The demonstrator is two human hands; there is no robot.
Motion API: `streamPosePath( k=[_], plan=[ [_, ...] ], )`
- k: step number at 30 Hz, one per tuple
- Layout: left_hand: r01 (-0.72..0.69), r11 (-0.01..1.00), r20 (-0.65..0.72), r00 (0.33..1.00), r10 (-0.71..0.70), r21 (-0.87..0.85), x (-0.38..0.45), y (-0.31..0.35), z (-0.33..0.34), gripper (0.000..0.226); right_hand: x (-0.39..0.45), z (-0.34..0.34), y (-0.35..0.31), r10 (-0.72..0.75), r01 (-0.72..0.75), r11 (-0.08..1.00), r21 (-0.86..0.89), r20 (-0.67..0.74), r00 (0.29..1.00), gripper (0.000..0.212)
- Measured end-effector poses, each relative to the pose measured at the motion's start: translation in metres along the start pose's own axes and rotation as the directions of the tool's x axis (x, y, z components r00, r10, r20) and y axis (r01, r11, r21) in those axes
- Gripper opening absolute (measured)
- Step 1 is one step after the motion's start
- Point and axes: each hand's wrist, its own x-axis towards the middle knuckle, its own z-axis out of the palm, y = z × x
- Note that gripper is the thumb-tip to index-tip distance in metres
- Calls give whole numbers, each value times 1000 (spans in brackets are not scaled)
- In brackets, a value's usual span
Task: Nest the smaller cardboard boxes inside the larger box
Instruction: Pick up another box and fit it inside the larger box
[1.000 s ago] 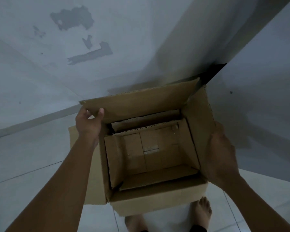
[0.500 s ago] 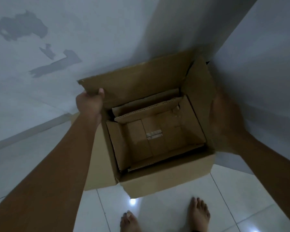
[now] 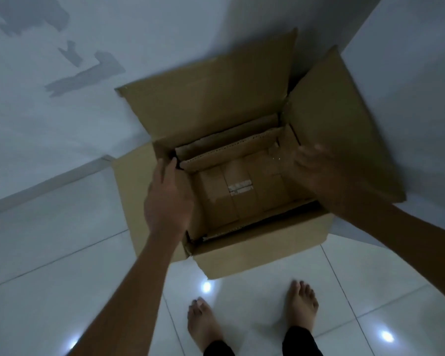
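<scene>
A large brown cardboard box [image 3: 262, 253] stands open on the tiled floor in a corner, its flaps spread outward. Inside it sits a smaller open cardboard box [image 3: 242, 199] with a torn white label on its bottom. My left hand [image 3: 168, 199] hovers over the left rim of the boxes, fingers together and pointing toward the far left corner, holding nothing. My right hand [image 3: 311, 170] is blurred over the right inner side, fingers spread, holding nothing.
Grey walls [image 3: 113, 47] close in behind and on the right of the box, with patches of peeled paint. Glossy white floor tiles [image 3: 62, 253] lie in front. My bare feet [image 3: 302, 304] stand just before the box.
Both hands let go of the large box's flaps and moved in over its opening. The box now rests lower on the floor, and the view has tilted down.
</scene>
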Motion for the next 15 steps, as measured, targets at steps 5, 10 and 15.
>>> streamPosePath(
  k=[5, 10, 15],
  plan=[
    [-44, 947, 169, 986, -10, 318, -90, -40, 47, 58, -33, 49, -61, -274, 232, 950, 209, 202, 940, 43],
    [-140, 980, 234, 967, 105, 139, -112, -58, 76, 43, -42, 81, -88, -249, 184, 950, 252, 258, 934, 56],
    [-244, 964, 139, 963, 229, 102, -100, -65, 90, 44, -37, 92, -85, -144, 113, 967, 230, 125, 982, 69]
  ],
)
